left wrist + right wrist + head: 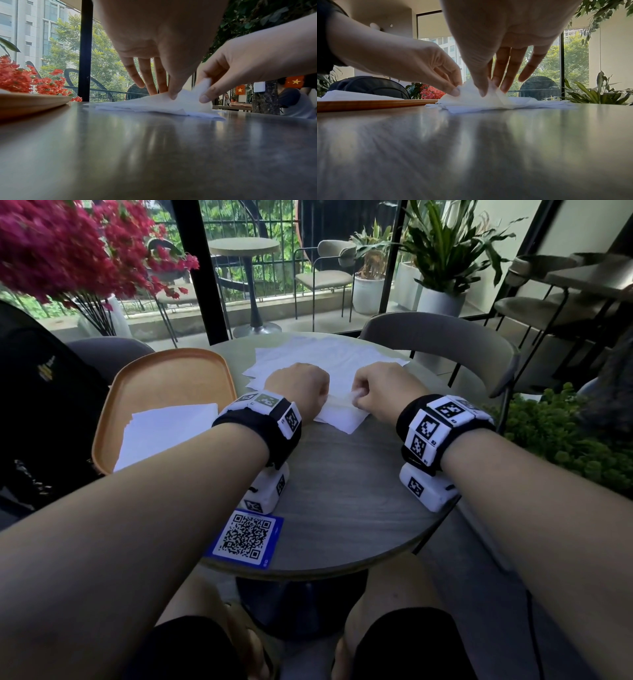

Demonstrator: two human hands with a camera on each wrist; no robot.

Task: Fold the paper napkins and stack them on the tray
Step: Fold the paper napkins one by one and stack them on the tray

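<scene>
Left hand (298,386) and right hand (385,392) both pinch one paper napkin (342,419); align edges squarely before creasing.

A café terrace — round tables (342,474), QR card (247,537), potted plants (442,268).

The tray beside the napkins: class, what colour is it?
The tray is orange-brown, clearest in the head view.
</scene>
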